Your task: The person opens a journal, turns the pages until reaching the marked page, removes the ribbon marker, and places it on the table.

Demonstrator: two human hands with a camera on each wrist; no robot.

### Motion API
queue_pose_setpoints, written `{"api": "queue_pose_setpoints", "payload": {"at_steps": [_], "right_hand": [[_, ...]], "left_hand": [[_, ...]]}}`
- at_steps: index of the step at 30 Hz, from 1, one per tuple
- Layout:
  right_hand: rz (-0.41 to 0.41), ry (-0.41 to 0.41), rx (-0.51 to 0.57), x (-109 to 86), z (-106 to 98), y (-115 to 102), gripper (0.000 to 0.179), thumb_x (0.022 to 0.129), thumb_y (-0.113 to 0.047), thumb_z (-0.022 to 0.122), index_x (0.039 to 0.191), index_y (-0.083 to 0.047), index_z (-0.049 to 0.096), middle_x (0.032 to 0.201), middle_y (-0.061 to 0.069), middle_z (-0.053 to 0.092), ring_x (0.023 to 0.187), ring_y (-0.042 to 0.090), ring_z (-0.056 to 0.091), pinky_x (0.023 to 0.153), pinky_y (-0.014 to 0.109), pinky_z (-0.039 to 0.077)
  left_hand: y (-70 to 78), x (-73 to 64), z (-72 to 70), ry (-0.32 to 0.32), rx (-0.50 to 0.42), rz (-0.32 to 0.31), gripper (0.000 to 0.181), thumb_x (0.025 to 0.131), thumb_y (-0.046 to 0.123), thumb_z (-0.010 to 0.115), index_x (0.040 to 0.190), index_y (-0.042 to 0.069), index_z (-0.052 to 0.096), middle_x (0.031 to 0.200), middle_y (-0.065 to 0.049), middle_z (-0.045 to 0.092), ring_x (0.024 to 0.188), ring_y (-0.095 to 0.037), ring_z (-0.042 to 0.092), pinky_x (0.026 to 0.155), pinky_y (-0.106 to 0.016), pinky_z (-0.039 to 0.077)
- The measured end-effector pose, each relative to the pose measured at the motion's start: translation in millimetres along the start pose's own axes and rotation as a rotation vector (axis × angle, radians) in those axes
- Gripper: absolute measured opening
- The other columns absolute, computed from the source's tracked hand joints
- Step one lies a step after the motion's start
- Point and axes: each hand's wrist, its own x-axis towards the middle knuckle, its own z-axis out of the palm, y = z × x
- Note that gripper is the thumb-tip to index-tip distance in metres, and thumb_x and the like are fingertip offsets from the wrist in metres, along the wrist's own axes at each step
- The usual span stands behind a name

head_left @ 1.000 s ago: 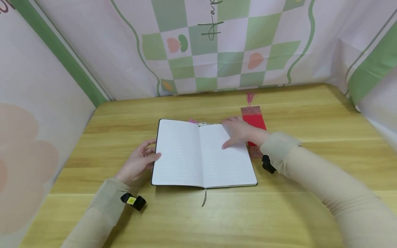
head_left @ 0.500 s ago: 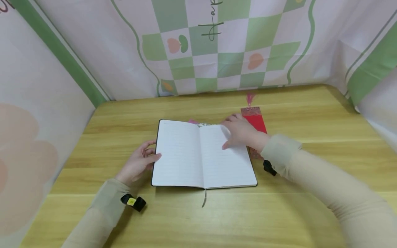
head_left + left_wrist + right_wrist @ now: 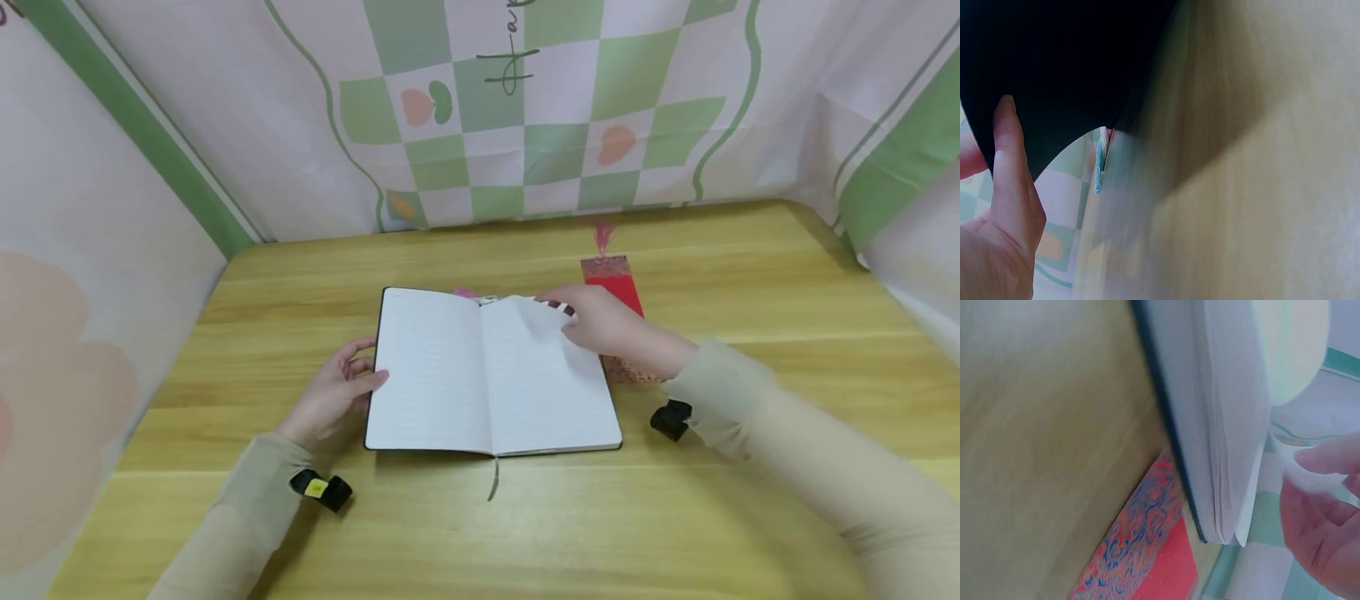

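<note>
An open notebook (image 3: 431, 375) with a dark cover and ruled white pages lies in the middle of the table in the head view. My left hand (image 3: 336, 390) grips its left edge, thumb on the page and fingers on the dark cover (image 3: 1072, 81) underneath. At the upper right corner my right hand (image 3: 603, 321) pinches the top page (image 3: 528, 315), which lifts and curls there. In the right wrist view, thumb and fingers close on that paper. A red bookmark (image 3: 618, 289) with a pink tassel lies to the right, partly hidden by the right hand.
Behind the notebook's top edge, a pink bit (image 3: 465, 292) and a patterned strip (image 3: 489, 299) peek out. A grey ribbon (image 3: 493, 482) trails from the spine onto the wooden table (image 3: 450, 533). A checked curtain (image 3: 495, 158) hangs along the back.
My right hand has shifted right and pulled back with the page corner, which now curls up, baring a dark striped patch. My left hand and the notebook stay put.
</note>
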Motion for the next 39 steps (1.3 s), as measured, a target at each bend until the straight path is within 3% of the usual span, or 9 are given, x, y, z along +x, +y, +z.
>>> {"api": "queue_pose_setpoints", "payload": {"at_steps": [6, 13, 18, 20, 22, 26, 29, 33, 39], "right_hand": [[0.096, 0.01, 0.261, -5.8, -10, -7, 0.052, 0.088, -0.002, 0.057, 0.137, 0.005, 0.043, 0.126, 0.023, 0.054, 0.108, 0.034, 0.055, 0.087, 0.044, 0.049], [0.228, -0.065, 0.674, -4.2, -16, -16, 0.059, 0.094, -0.012, 0.054, 0.147, -0.007, 0.028, 0.132, 0.018, 0.046, 0.106, 0.026, 0.054, 0.074, 0.028, 0.05], [0.189, -0.133, 0.907, -2.9, -11, -21, 0.059, 0.099, -0.022, 0.046, 0.149, -0.007, 0.02, 0.138, 0.019, 0.038, 0.115, 0.027, 0.047, 0.083, 0.032, 0.051], [0.144, -0.176, 0.935, -2.3, -8, -24, 0.058, 0.1, -0.026, 0.04, 0.15, -0.006, 0.018, 0.14, 0.02, 0.035, 0.12, 0.031, 0.041, 0.09, 0.037, 0.049], [0.107, -0.219, 0.893, -1.4, -5, -27, 0.058, 0.1, -0.029, 0.037, 0.15, -0.005, 0.018, 0.143, 0.021, 0.033, 0.125, 0.034, 0.037, 0.098, 0.044, 0.044], [0.047, -0.277, 0.655, -0.3, 6, -36, 0.056, 0.1, -0.034, 0.037, 0.149, -0.008, 0.025, 0.148, 0.018, 0.031, 0.132, 0.037, 0.034, 0.109, 0.055, 0.029], [-0.013, -0.29, 0.483, -0.4, 14, -43, 0.053, 0.1, -0.035, 0.039, 0.147, -0.011, 0.031, 0.148, 0.016, 0.034, 0.134, 0.035, 0.035, 0.109, 0.055, 0.028], [-0.088, -0.323, 0.33, 1.0, 23, -52, 0.055, 0.099, -0.037, 0.044, 0.148, -0.012, 0.033, 0.147, 0.014, 0.036, 0.135, 0.032, 0.033, 0.11, 0.052, 0.027], [-0.108, -0.425, 0.065, 4.6, 36, -67, 0.063, 0.093, -0.046, 0.052, 0.149, -0.024, 0.031, 0.153, 0.009, 0.028, 0.139, 0.036, 0.023, 0.111, 0.056, 0.022]], "left_hand": [[0.5, 0.5, -0.8, 0.008, 0.006, -0.004, 0.057, 0.094, 0.007, 0.055, 0.145, 0.007, 0.027, 0.104, -0.001, 0.055, 0.081, -0.008, 0.057, 0.068, -0.022, 0.05], [1.6, -0.6, -0.1, 0.006, 0.006, 0.01, 0.057, 0.094, 0.006, 0.054, 0.145, 0.007, 0.027, 0.101, 0.002, 0.056, 0.077, -0.006, 0.056, 0.063, -0.02, 0.047], [2.3, -1.4, 0.2, 0.007, 0.013, 0.007, 0.058, 0.094, 0.007, 0.055, 0.145, 0.007, 0.027, 0.102, 0.002, 0.055, 0.077, -0.006, 0.056, 0.063, -0.019, 0.046], [2.8, -1.5, 0.6, 0.012, 0.025, 0.003, 0.058, 0.094, 0.008, 0.055, 0.145, 0.008, 0.027, 0.103, 0.002, 0.055, 0.077, -0.006, 0.054, 0.062, -0.019, 0.044], [3.3, -1.5, 0.9, 0.013, 0.032, 0.0, 0.058, 0.095, 0.008, 0.055, 0.145, 0.009, 0.027, 0.104, 0.002, 0.055, 0.077, -0.006, 0.054, 0.062, -0.019, 0.043], [3.5, -1.8, 1.1, 0.013, 0.034, -0.006, 0.057, 0.095, 0.008, 0.054, 0.145, 0.009, 0.027, 0.105, 0.001, 0.055, 0.076, -0.006, 0.053, 0.061, -0.018, 0.042], [3.4, -1.7, 1.0, 0.015, 0.04, -0.009, 0.058, 0.095, 0.009, 0.055, 0.145, 0.009, 0.027, 0.107, 0.0, 0.055, 0.077, -0.007, 0.053, 0.062, -0.019, 0.042], [3.5, -1.7, 1.0, 0.023, 0.053, -0.008, 0.057, 0.095, 0.01, 0.055, 0.146, 0.01, 0.028, 0.109, -0.001, 0.055, 0.077, -0.007, 0.052, 0.063, -0.019, 0.041], [2.5, -2.3, 0.3, 0.006, 0.009, 0.016, 0.056, 0.096, 0.005, 0.051, 0.146, 0.006, 0.026, 0.103, 0.003, 0.056, 0.079, -0.006, 0.056, 0.066, -0.02, 0.047]]}}
